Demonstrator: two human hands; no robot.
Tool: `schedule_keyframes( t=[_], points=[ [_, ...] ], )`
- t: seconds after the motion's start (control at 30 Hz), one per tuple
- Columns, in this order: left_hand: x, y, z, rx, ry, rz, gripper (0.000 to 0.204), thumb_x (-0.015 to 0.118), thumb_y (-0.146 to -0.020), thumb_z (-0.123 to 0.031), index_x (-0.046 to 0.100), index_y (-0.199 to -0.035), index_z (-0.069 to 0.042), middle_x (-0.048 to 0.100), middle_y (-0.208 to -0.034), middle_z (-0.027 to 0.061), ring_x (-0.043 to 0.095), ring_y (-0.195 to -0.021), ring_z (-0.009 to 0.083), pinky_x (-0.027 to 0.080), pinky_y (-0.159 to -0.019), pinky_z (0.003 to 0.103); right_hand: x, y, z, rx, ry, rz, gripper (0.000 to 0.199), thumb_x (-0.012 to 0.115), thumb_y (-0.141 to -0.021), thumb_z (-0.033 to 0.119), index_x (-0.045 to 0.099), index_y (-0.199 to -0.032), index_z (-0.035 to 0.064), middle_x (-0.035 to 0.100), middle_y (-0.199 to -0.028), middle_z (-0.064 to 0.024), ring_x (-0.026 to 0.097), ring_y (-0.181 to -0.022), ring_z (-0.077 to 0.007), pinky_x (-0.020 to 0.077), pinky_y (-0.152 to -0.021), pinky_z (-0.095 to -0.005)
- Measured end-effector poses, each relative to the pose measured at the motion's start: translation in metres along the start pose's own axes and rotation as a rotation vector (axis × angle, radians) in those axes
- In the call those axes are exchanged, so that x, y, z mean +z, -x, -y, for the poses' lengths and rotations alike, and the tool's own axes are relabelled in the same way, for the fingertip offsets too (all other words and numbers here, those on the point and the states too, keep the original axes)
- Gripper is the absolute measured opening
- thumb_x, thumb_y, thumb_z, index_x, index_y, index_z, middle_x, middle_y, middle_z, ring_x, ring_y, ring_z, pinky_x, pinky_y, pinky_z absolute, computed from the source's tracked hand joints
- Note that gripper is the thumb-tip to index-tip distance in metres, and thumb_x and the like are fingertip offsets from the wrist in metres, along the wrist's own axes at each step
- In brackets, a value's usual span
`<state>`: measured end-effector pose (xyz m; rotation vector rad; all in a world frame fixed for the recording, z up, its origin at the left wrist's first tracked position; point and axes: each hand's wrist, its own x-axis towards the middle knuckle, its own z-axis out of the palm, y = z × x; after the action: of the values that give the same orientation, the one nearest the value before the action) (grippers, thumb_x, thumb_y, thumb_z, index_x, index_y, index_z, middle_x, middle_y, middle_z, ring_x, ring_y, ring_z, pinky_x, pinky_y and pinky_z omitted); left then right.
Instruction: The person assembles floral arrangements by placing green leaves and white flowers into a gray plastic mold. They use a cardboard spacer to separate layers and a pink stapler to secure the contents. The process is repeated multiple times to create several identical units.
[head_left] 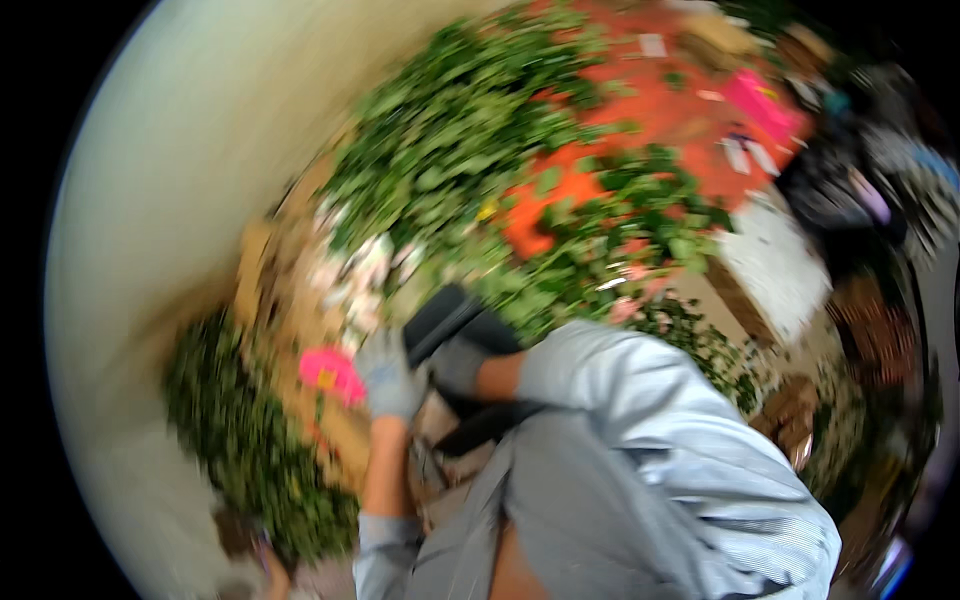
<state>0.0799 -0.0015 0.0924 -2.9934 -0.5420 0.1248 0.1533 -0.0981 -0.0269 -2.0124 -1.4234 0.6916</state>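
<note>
The picture is blurred by motion. Both my hands wear grey gloves. My left hand (390, 375) and my right hand (458, 365) are together on a flat black object (445, 318), a tray or folder, held in front of my body. My light blue striped sleeves come up from the lower edge. A small pink item (332, 372) lies just left of my left hand. Heaps of green leafy stems (460, 120) cover the surface beyond the black object.
An orange-red surface (660, 110) shows under the greenery. A pink box (760, 100) lies at the far right of it. More green stems (240, 430) lie at the lower left by brown cardboard (300, 300). A pale wall (180, 150) fills the left.
</note>
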Motion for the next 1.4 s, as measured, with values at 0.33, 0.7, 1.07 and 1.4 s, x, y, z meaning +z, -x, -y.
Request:
schedule_keyframes(
  t=[0.33,0.7,1.07,1.4],
  points=[
    [0.019,0.116,-0.068,0.055,0.271,0.275,0.024,0.058,-0.092,-0.031,0.063,-0.095,-0.008,0.068,-0.094,0.0141,0.067,-0.091,0.0317,0.05,-0.08,0.044,-0.022,0.021,0.009,-0.407,0.699,0.214,0.024,0.058,-0.091,0.019,0.071,-0.11,0.0115,0.062,-0.116,-0.0094,0.059,-0.11,-0.0268,0.049,-0.081,-0.0399],
    [0.001,0.118,-0.016,-0.114,0.995,0.369,0.05,0.068,-0.087,-0.043,0.069,-0.117,-0.004,0.069,-0.115,0.0207,0.066,-0.108,0.0357,0.051,-0.094,0.044,-0.026,0.015,0.008,-0.377,0.76,0.26,0.024,0.058,-0.09,0.019,0.068,-0.111,0.0129,0.06,-0.118,-0.0103,0.059,-0.112,-0.0281,0.0505,-0.086,-0.0411],
    [0.091,0.187,0.157,-1.151,0.259,-0.026,0.088,0.078,-0.075,-0.054,0.045,-0.14,-0.003,0.055,-0.131,0.0229,0.056,-0.121,0.0411,0.047,-0.097,0.053,-0.016,0.014,0.005,-0.366,0.764,0.261,0.029,0.057,-0.089,0.013,0.064,-0.117,0.0109,0.058,-0.121,-0.0131,0.057,-0.113,-0.0313,0.0519,-0.088,-0.0445],
    [0.081,0.19,0.148,-1.156,0.279,-0.084,0.103,0.083,-0.071,-0.05,0.033,-0.151,-0.007,0.05,-0.139,0.0203,0.053,-0.124,0.0419,0.038,-0.106,0.056,-0.021,0.013,0.004,-0.364,0.77,0.277,0.037,0.057,-0.087,0.011,0.063,-0.124,0.0097,0.057,-0.125,-0.0149,0.057,-0.115,-0.0323,0.0511,-0.09,-0.0446]
  ],
)
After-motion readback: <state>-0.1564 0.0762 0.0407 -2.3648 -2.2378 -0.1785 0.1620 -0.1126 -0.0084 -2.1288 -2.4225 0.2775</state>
